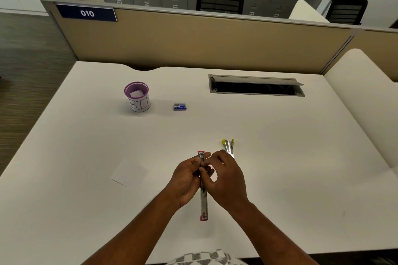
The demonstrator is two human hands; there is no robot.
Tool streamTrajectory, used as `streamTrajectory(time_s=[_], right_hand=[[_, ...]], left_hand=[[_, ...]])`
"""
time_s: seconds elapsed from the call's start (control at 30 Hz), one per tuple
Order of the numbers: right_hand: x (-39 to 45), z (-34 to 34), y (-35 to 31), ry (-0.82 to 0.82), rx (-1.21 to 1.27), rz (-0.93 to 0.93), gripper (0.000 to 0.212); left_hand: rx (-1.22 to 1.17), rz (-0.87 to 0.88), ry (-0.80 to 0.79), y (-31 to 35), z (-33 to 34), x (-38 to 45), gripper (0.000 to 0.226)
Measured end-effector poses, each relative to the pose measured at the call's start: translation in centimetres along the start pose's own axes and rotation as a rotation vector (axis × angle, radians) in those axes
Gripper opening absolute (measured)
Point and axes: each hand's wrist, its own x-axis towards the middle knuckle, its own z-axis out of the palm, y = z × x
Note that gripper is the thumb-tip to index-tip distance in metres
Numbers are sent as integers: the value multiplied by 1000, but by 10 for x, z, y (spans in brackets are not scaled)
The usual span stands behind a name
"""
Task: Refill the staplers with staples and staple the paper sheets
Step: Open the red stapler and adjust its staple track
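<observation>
Gripping the opened pink stapler (203,198) above the tabletop's (280,135) near middle: left hand (187,178) curled round it, right hand (226,176) pinching at its magazine. Yellow stapler (228,146) lying just beyond; staple box (179,106) and paper sheets (129,173) toward the left.

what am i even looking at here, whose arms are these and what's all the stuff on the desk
There is one picture, taken by a camera worn on a person's head, looking down at their own two bare arms over a white desk. No machine is involved. The left hand and right hand both hold a pink stapler, swung open lengthwise. A yellow stapler lies just behind the right hand. Farther back sit a small blue staple box and a purple cup marked BIN. A sheet of white paper lies to the left.
</observation>
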Motion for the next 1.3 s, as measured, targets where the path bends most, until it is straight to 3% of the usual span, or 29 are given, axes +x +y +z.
streamTrajectory(time_s=[0.33,0.5,0.7,0.83,1.07,1.3], right_hand=[[1,-3,8,-160,151,46,11],[-8,-4,7,-254,181,-63,19],[-18,-17,15,-258,231,15,20],[-14,-21,12,-305,476,221,14],[-12,-8,12,-109,856,943,17],[-19,6,-3,-176,1166,1191,19]], left_hand=[[121,3,-18,-9,3,-6,40],[117,-2,71,-9,-2,-1,32],[46,-35,103,-3,-9,3,31],[-2,-23,90,-4,-11,2,30],[293,78,47,-6,-1,1,32],[502,150,74,-5,6,-4,32]])
